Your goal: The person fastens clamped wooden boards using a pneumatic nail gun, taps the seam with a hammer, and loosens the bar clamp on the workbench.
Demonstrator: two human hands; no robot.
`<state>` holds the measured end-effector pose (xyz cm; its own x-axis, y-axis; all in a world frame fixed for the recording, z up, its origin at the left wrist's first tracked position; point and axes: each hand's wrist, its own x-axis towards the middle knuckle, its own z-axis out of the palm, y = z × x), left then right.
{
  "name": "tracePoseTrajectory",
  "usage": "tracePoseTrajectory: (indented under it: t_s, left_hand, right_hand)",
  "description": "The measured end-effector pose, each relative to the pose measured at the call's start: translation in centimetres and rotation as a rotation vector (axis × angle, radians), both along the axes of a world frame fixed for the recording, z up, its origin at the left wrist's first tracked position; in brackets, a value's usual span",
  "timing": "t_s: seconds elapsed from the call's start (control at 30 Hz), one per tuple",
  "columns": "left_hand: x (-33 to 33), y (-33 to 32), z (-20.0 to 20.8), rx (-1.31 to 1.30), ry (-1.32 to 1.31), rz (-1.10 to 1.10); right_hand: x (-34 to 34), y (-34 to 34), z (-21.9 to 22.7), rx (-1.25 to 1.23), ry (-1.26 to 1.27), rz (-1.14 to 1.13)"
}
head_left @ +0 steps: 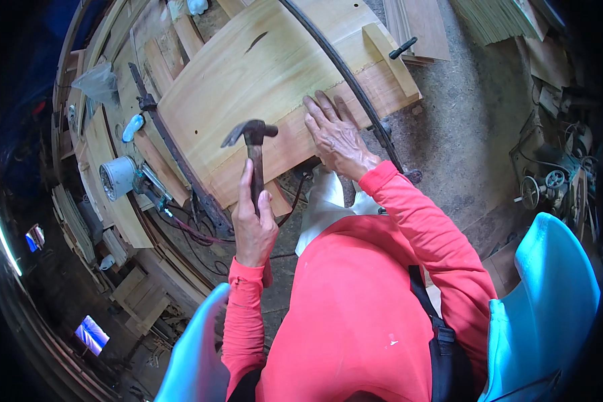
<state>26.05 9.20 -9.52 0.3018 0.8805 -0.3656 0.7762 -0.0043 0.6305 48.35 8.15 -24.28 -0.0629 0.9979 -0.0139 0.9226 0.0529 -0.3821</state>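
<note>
- The broad, pale-yellow wooden panel (pixel 228 94) lies at twelve o'clock from the middle of my view; its far edge bows gently, its grain runs smooth, and a rough brownish seam (pixel 295 107) divides it from a pinker near strip;
- I have the right grip (pixel 338 137) spread flat on that strip at one o'clock, fingers a little apart and holding nothing; I judge it steadies the wood;
- My left grip (pixel 253 234), toward eight o'clock, is wrapped round the dark steel-headed claw hammer (pixel 255 137); finger and thumb lie up along the handle, likely for control; the claw curves toward eight, the blunt face toward three;
- A long, black, curved metal bar (pixel 345 67) crosses the panel at one o'clock, and a rusty dark metal bar (pixel 175 153) runs along its edge at ten; both look like clamps pressing it together;
- A straight pale wooden batten (pixel 390 60) sits across the corner at two o'clock; a black rod-shaped handle (pixel 403 47) juts beside it;
- A smeared white round bucket (pixel 124 173) rests at nine o'clock, near a crumpled clear plastic bag (pixel 97 84) at ten.
</note>
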Motion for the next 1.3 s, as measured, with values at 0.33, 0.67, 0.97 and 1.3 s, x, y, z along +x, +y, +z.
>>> tracePoseTrajectory:
  t_s: [0.33, 0.67, 0.97, 1.3]
  left_hand:
    - [-2.2, -2.3, -1.3, -0.041, 0.021, -0.008]
    - [-2.2, -1.7, -0.4, -0.128, 0.03, 0.032]
    - [-1.5, -1.4, 0.0, -0.086, 0.025, -0.025]
    - [-1.0, -1.3, 0.3, -0.102, 0.06, -0.016]
  right_hand:
    - [-0.8, -0.8, 0.1, 0.01, -0.103, 0.072]
    - [-1.8, -0.4, 0.3, -0.028, -0.037, 0.082]
    - [0.5, -0.1, 1.6, -0.163, -0.016, -0.164]
    - [0.5, -1.6, -0.2, -0.049, -0.112, -0.154]
